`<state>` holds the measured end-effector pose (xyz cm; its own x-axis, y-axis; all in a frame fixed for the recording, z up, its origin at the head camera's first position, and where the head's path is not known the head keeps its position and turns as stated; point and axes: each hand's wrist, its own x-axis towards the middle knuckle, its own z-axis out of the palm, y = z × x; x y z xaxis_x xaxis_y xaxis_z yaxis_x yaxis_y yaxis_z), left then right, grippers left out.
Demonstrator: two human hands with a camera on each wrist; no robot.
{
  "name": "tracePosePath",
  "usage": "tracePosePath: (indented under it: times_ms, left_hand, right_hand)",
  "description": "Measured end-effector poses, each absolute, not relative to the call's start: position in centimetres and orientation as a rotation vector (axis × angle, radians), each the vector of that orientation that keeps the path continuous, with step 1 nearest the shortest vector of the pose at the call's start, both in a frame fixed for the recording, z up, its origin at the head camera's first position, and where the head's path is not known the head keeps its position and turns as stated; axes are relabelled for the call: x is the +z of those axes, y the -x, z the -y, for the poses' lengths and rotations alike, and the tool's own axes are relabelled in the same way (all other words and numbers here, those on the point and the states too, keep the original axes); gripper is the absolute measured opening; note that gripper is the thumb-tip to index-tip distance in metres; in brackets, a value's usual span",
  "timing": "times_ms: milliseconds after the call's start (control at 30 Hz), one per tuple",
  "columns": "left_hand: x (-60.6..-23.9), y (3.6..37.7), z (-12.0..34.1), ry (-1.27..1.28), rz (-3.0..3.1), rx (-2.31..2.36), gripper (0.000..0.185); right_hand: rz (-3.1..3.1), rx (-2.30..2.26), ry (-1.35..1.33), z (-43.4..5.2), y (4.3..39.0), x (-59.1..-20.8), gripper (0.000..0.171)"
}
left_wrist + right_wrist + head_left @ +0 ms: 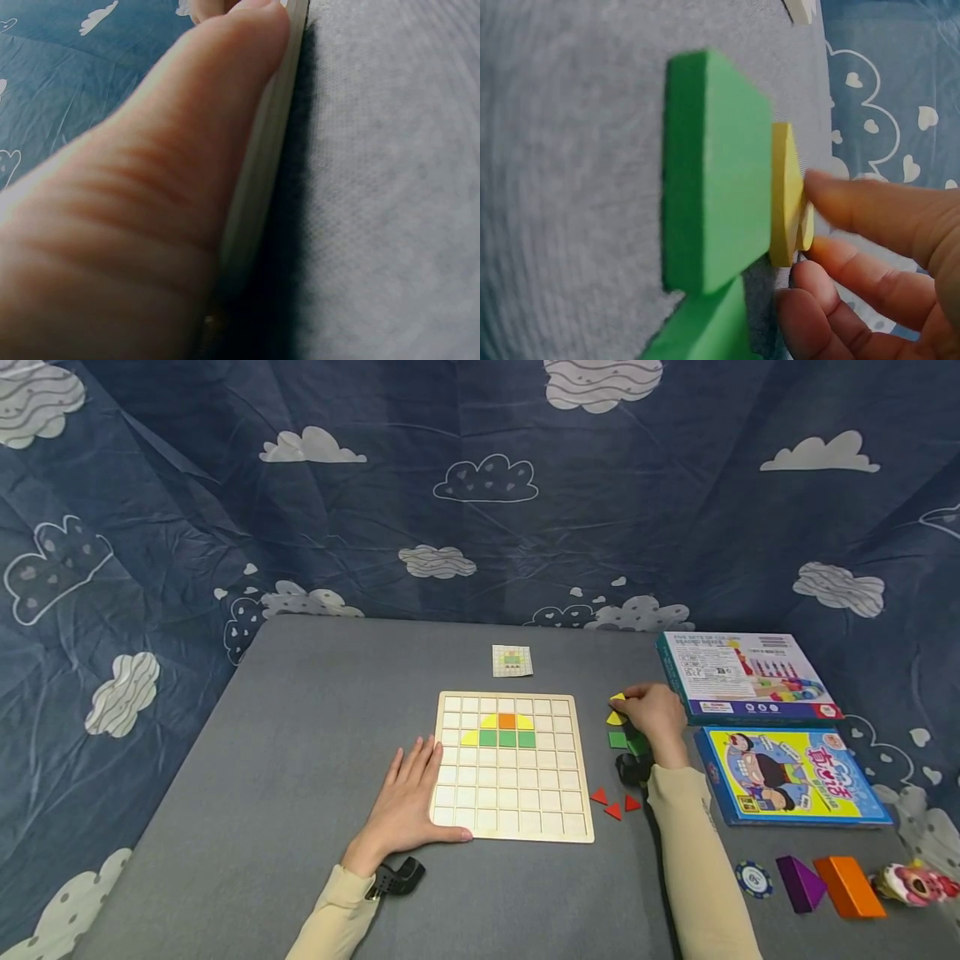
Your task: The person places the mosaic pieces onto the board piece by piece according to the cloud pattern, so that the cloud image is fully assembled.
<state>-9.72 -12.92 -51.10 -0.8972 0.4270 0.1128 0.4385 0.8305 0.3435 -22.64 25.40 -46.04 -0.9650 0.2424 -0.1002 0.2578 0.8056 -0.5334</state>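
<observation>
Draped cloud-print blue fabric is seen behind a grey felt-covered table (300, 760), on which a wooden grid board (512, 766) is laid. The board is steadied by the left hand (408, 802), spread flat with straight fingers along its left edge and the thumb pressed to its near rim, apparently so that it cannot slide. A partial pattern of yellow, orange and green tiles (504, 732) is set in the board's upper rows, seemingly copied from the small pattern card (512, 661) placed beyond the board. To the board's right, a yellow tile (785, 193) is being pinched at its edge by the fingertips of the right hand (656, 714); a green square tile (712, 169) lies just beside that hand, and three red triangles (615, 802) lie nearer the person, beside the forearm. Two game boxes are stacked to the right of that hand; their print is too small to be read reliably.
</observation>
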Motion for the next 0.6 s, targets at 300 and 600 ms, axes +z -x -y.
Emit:
tracePosePath:
  times_ms: [300, 600]
  left_hand:
    - [-51.04, 9.69, 12.99, 0.709, 2.963, -0.568, 0.129]
    - [-51.14, 9.67, 13.05, 0.720, 2.948, -0.582, 0.129]
  right_hand:
    - [-2.943, -0.868, -0.385, -25.00, 22.92, -45.84, 0.037]
    - [-2.987, -0.861, -0.353, -24.80, 23.14, -46.12, 0.025]
